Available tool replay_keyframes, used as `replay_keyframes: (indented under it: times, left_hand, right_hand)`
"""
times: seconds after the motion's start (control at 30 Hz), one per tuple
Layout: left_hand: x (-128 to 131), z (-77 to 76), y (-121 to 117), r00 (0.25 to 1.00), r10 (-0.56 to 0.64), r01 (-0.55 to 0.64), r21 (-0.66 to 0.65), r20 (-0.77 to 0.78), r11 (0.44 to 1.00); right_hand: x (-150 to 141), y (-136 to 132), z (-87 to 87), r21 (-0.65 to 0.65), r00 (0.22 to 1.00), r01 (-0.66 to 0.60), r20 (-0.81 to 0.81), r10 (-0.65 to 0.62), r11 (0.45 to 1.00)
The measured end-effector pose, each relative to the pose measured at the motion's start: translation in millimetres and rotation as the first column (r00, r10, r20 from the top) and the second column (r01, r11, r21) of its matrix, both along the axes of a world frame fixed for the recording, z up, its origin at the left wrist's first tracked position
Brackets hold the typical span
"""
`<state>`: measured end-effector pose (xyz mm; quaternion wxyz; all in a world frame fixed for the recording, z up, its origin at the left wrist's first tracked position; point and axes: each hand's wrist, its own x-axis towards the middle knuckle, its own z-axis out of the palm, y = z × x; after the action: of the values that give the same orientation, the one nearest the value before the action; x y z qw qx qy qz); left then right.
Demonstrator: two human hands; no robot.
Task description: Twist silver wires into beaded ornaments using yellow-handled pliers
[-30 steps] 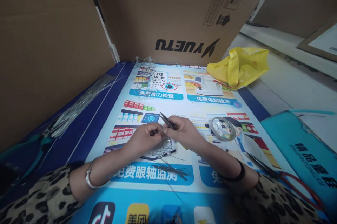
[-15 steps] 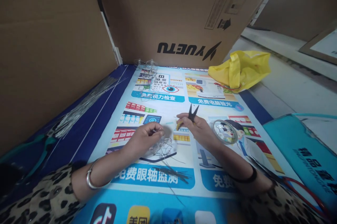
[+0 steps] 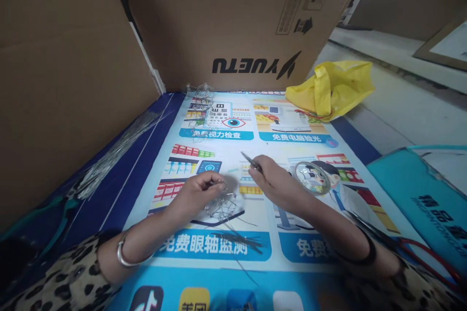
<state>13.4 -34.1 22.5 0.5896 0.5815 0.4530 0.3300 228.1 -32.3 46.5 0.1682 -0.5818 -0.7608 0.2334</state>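
My left hand (image 3: 204,192) is closed in a pinch on a small wire frame (image 3: 223,206), a mesh of thin bent metal wire that hangs below the fingers. My right hand (image 3: 273,179) is wrapped round small dark-tipped pliers (image 3: 251,161), whose jaws point up and to the left, apart from the wire frame. The pliers' handles are mostly hidden in the palm. Below the wire frame lie loose cut wires (image 3: 242,240) on the printed poster. A round clear dish (image 3: 312,178) with small bits in it stands right of my right hand.
Long straight wires (image 3: 120,150) lie at the left beside teal-handled pliers (image 3: 63,206). Tangled wire pieces (image 3: 200,101) sit at the back, before a cardboard box (image 3: 226,19). A yellow bag (image 3: 330,89), red-handled scissors (image 3: 419,252) and a teal bag (image 3: 419,199) are on the right.
My right hand has moved right, away from my left hand, taking the pliers along. The pliers turned upright and then tipped left. My left hand keeps its pinch on the wire frame.
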Motion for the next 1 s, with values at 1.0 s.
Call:
replay_keyframes:
  times: [1.0]
  left_hand:
    - [-10,-10.8,0,0.986,0.0,0.071,0.422,-0.167,0.904]
  right_hand:
    - [-8,-18,4.2,0.303,0.828,-0.338,0.545,0.128,0.891]
